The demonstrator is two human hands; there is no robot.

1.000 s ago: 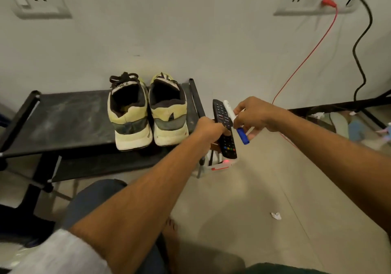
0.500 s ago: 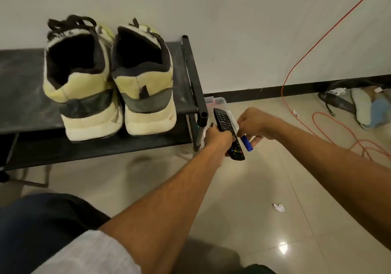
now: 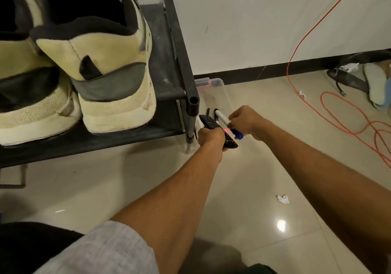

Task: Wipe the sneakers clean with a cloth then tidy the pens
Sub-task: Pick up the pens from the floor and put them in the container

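Note:
Two cream and grey sneakers stand heels toward me on a black shoe rack at the upper left. My left hand grips a black remote control just right of the rack's front post. Beside it my right hand holds a white marker with a blue cap. Both hands are over a clear plastic box on the floor next to the rack. A dark pen tip shows inside the box; the rest of its contents are hidden.
An orange cable loops over the tiled floor at the right. A sandal and dark items lie against the wall at the far right. A crumpled paper scrap lies on the floor. My knee is at the bottom left.
The view has closed in and tilted down, so the sneakers and rack loom larger. Both hands have gone down with the remote and marker toward the clear box beside the rack.

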